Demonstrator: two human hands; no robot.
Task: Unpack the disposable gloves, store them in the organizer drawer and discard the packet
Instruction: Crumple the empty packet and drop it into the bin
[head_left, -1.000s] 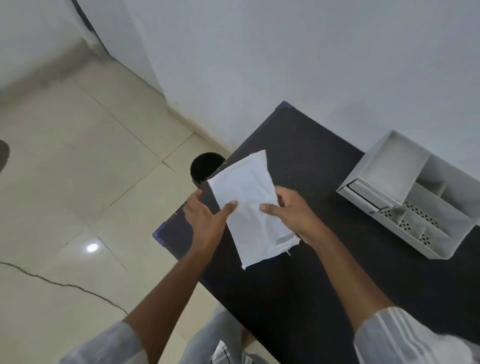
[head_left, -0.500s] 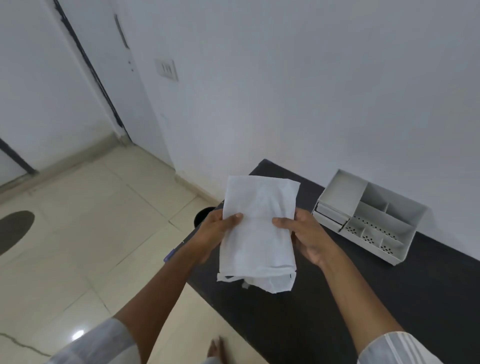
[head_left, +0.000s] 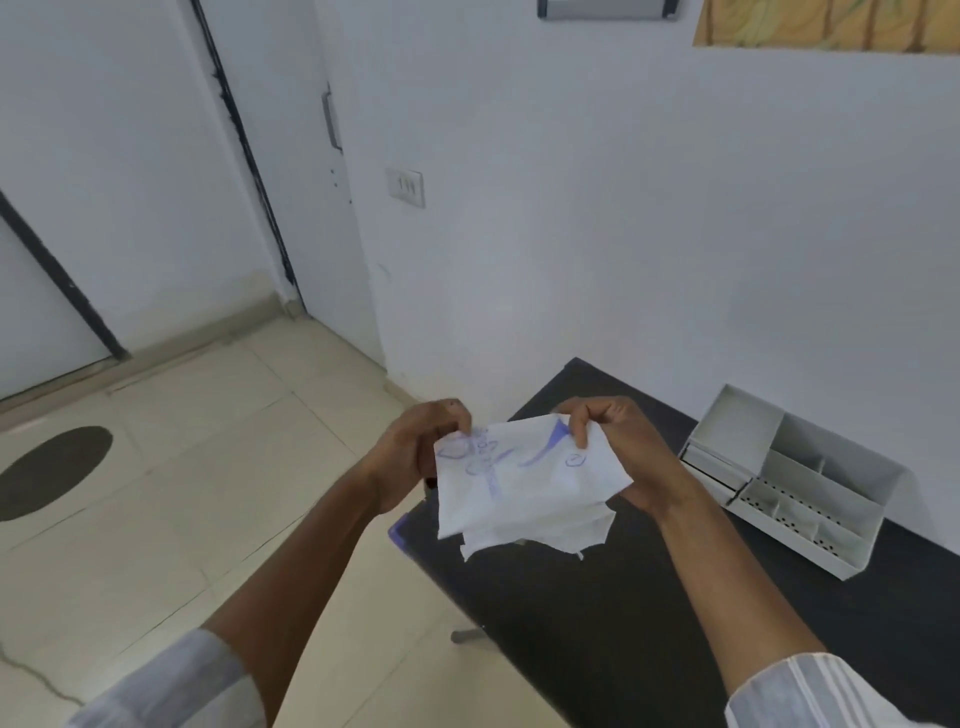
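Note:
A white packet (head_left: 524, 480) with blue print is held in the air over the left end of the black table (head_left: 649, 597). My left hand (head_left: 415, 447) pinches its top left edge, and my right hand (head_left: 618, 441) pinches its top right edge. Thin white sheets, apparently the gloves (head_left: 561, 535), hang out below the packet. The grey organizer (head_left: 789, 478) stands on the table to the right, against the wall, with its small front drawer at the lower left of the box.
The table's left corner and one metal foot (head_left: 467, 635) lie just below my hands. Tiled floor (head_left: 208, 493) spreads to the left with a dark round mat (head_left: 52, 470). A white wall with a switch (head_left: 405, 187) rises behind.
The view has tilted up and the packet has been turned so its printed side faces me. Both hands shifted from its sides to its top edge. The black bin is out of sight.

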